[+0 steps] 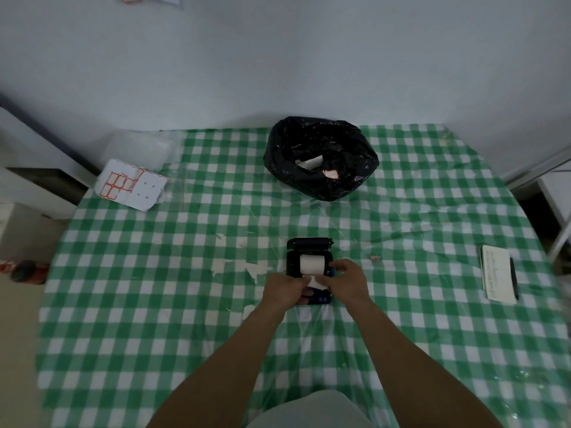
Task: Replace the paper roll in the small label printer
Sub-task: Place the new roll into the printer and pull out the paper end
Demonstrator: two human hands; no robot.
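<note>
A small black label printer (293, 261) lies on the green checked tablecloth near the table's middle, its lid (310, 242) flipped open toward the far side. A white paper roll (312, 262) sits in its bay. A loose strip of paper (318, 282) runs from the roll over the printer's front. My left hand (285, 290) grips the printer's near left side and touches the strip. My right hand (346, 281) pinches the strip's end, fingers resting by the blue button on the right. The printer's front is mostly hidden by both hands.
A black rubbish bag (321, 159) with paper scraps stands beyond the printer. Red-bordered label sheets (129, 183) and clear plastic lie at the far left corner. A notepad (497, 273) with a pen (514, 278) lies at the right. A bottle (26, 271) lies on the floor at left.
</note>
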